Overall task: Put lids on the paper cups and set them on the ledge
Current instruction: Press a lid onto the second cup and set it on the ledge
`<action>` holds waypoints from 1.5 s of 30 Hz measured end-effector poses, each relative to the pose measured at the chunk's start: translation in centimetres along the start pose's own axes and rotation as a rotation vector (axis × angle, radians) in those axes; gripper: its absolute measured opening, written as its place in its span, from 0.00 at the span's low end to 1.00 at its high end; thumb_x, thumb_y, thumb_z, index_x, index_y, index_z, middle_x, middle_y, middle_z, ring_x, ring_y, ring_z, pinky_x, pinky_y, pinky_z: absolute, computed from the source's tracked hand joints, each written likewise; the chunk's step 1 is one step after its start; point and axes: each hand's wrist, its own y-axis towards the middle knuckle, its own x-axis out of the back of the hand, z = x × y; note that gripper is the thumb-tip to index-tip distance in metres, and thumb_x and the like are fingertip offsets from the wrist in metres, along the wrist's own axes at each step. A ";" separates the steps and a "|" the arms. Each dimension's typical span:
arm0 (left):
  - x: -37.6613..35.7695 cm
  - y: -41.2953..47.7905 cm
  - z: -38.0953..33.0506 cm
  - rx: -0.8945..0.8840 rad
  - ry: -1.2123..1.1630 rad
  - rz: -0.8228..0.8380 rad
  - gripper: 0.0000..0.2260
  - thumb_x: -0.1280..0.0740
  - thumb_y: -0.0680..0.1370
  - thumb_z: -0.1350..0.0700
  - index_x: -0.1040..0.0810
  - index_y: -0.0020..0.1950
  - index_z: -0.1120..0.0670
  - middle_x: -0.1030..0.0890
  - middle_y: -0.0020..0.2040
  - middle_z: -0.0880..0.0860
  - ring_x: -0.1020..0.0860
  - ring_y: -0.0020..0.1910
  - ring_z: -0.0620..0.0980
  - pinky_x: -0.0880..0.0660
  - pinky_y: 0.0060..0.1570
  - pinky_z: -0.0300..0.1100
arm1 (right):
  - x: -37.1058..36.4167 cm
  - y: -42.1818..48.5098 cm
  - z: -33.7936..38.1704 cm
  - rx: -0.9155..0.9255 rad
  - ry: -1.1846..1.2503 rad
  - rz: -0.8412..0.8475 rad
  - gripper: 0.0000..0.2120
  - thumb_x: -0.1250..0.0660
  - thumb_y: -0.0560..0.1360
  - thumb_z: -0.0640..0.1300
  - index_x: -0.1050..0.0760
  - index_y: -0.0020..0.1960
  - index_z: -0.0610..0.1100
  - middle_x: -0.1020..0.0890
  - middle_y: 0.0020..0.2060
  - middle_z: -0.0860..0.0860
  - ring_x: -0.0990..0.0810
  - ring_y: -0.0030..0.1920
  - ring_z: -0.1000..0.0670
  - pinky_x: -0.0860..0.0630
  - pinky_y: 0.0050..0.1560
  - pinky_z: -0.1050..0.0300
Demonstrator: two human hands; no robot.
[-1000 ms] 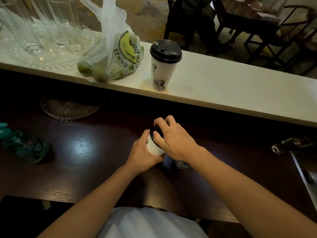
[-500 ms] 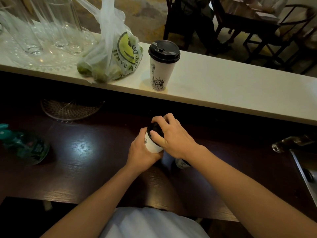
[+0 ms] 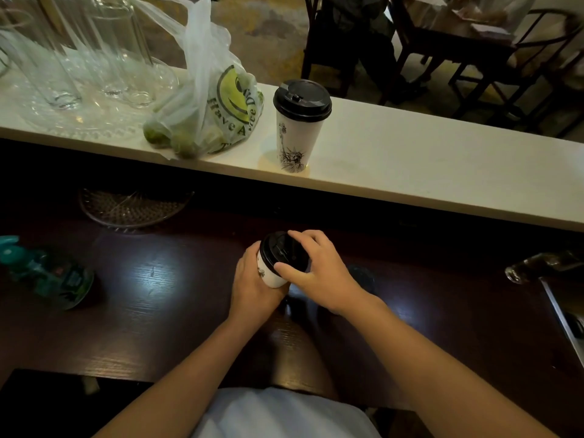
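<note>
A white paper cup (image 3: 272, 277) stands on the dark wooden counter (image 3: 151, 292). My left hand (image 3: 252, 289) is wrapped around its side. A black lid (image 3: 281, 251) sits on top of it, and my right hand (image 3: 319, 273) rests on that lid with thumb and fingers spread along its rim. A second white paper cup (image 3: 295, 137) with a black lid (image 3: 302, 100) and a printed statue stands upright on the pale ledge (image 3: 426, 172) behind, well apart from both hands.
On the ledge's left sit a plastic smiley-face bag of green fruit (image 3: 208, 118) and several glasses on a clear tray (image 3: 79, 77). A teal bottle (image 3: 47, 275) lies at the counter's left, a glass plate (image 3: 132, 207) behind it. A sink edge (image 3: 562, 311) is at right.
My right hand has shifted to the right across the lid, so more of the black lid shows. The cup and my left hand have stayed in place.
</note>
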 end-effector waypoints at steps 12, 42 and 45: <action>-1.0 -0.5 -0.5 -0.139 0.279 0.001 0.33 0.24 0.65 0.43 0.31 0.67 0.51 0.22 0.55 0.47 0.25 0.52 0.48 0.23 0.52 0.50 | 0.0 0.1 1.9 -0.003 -0.349 -0.099 0.24 0.43 0.80 0.58 0.31 0.68 0.44 0.29 0.60 0.47 0.30 0.57 0.45 0.26 0.57 0.48; -0.5 -0.8 2.5 0.112 -0.339 0.236 0.41 0.24 0.67 0.55 0.42 0.74 0.51 0.24 0.64 0.49 0.22 0.63 0.48 0.21 0.60 0.49 | -4.2 -1.1 -0.4 -0.519 1.039 -0.045 0.17 0.45 0.86 0.48 0.28 0.72 0.51 0.19 0.60 0.51 0.18 0.53 0.57 0.18 0.50 0.54; 0.7 -0.8 2.4 0.237 -0.521 0.362 0.38 0.35 0.65 0.63 0.37 0.74 0.50 0.21 0.61 0.52 0.22 0.61 0.50 0.22 0.55 0.42 | -5.0 -1.1 -1.6 -0.572 1.146 -0.063 0.17 0.41 0.85 0.50 0.28 0.72 0.52 0.23 0.69 0.50 0.25 0.69 0.47 0.23 0.64 0.39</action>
